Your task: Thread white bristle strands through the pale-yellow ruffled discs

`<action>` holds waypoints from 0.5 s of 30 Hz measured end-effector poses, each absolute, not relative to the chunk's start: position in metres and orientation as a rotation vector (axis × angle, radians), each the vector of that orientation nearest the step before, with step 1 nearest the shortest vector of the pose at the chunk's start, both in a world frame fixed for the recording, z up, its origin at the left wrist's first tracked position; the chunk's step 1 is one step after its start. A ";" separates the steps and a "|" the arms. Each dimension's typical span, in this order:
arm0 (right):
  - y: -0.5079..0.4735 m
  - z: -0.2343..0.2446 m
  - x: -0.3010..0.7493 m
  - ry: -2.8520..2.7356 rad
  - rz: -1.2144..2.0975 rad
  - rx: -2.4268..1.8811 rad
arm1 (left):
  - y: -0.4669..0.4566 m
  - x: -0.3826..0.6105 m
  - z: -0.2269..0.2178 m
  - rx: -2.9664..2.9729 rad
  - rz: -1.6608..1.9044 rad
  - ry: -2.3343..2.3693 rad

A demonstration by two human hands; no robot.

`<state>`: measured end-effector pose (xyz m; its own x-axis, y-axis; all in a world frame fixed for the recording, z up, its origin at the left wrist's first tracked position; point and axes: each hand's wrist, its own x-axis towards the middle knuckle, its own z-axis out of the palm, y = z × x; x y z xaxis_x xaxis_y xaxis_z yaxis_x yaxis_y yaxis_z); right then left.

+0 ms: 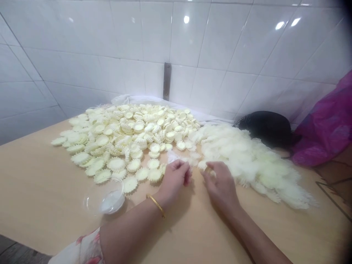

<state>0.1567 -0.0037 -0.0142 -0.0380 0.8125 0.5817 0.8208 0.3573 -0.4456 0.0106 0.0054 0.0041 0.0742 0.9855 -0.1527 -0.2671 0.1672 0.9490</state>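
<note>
A white tiled wall (132,33) is rising at 12 o'clock behind a light wooden counter (33,172). From the hands, a broad pile of pale yellow, ruffle-edged discs (132,135) is spreading over the counter at 10 o'clock, its loose discs reaching almost to the left hand. At 2 o'clock a heap of thin, pale, frilly pieces (247,157) is sloping down beside the right hand. Farther out at 2 o'clock a bright pink bag (327,121) is slumping, and a dark, rounded thing (266,126) is sitting at 1 o'clock behind the frilly heap.

The two hands are hovering close together but apart. The left hand (176,176) is curling its fingers in, thumb against the index finger; whether it is pinching anything is impossible to tell. The right hand (223,183) is bending its fingers, thumb and index finger standing close; blur is hiding what, if anything, they are holding.

A clear plastic bowl (112,200) is resting at 9 o'clock, with something whitish showing inside. A dark metal strip (167,82) is running up the wall at 11 o'clock. A gold bangle (156,206) is circling the left wrist.
</note>
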 end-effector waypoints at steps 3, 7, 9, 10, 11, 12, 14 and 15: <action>0.000 -0.022 0.156 -1.976 -0.242 -1.495 | 0.005 0.010 0.002 0.919 1.169 1.021; 0.002 -0.023 0.155 -2.025 -0.447 -1.575 | 0.005 0.011 -0.005 0.941 1.146 0.985; 0.003 -0.023 0.155 -2.027 -0.471 -1.620 | 0.006 0.011 -0.007 0.954 1.151 0.988; 0.003 -0.023 0.155 -2.035 -0.464 -1.639 | 0.007 0.011 -0.008 0.965 1.155 0.995; 0.003 -0.023 0.155 -2.047 -0.448 -1.650 | 0.008 0.011 -0.008 0.981 1.161 1.006; 0.003 -0.023 0.155 -2.058 -0.426 -1.651 | 0.009 0.011 -0.008 1.004 1.169 1.019; 0.003 -0.023 0.155 -2.068 -0.358 -1.618 | 0.009 0.010 -0.008 1.088 1.188 1.055; 0.002 -0.022 0.155 -2.060 -0.306 -1.585 | 0.008 0.009 -0.008 1.146 1.199 1.076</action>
<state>0.1554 0.0018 -0.0220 -0.1814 0.8310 0.5258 0.9479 0.2901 -0.1315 0.0094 0.0085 -0.0078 0.0731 0.9973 -0.0093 -0.1166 0.0178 0.9930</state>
